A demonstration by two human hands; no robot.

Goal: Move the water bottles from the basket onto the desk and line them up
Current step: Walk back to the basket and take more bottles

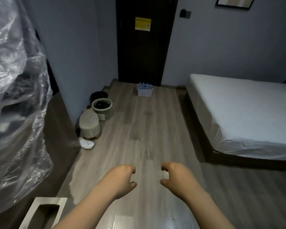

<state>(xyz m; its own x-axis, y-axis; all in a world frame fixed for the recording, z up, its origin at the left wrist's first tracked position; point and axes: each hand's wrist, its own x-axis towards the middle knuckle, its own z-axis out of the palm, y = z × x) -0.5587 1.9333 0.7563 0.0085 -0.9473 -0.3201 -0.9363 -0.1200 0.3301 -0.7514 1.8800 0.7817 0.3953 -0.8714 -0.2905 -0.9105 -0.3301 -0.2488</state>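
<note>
head view, the only one. left hand (pixel 122 177) and right hand (pixel 175 177) held out low in front, side by side but apart, above the wood floor (pixel 147 129). fingers (pixel 130 168) of each loosely curled, relaxed, grasping nothing.

white basket (pixel 144 93) far off across the floor, set at the foot of the dark door (pixel 145 55), well apart from both hands. water bottles (pixel 144 85) upright inside it, blue caps showing above the rim, packed close; too small to count with any surety. none out on a desk yet.

off to the left by the wall: a pale latticed bin (pixel 102 111), a black bin (pixel 99 95) just behind it, a beige stool (pixel 89 124) nearer, a white slipper (pixel 87 143) at its foot. crinkled plastic sheeting (pixel 15 96) filling the left edge. bed (pixel 246 113) under a white sheet on the right. metal recess (pixel 43 212) in the lower left corner; cannot tell whether part of the desk, nor where the desk stands.

judged as the very start: the approach to the basket, no bottle lifted. next move calls for crossing the floor, bending low, closing round a bottle's body, perhaps one per hand, and lifting straight up clear of its neighbours. after that, finding the desk.
</note>
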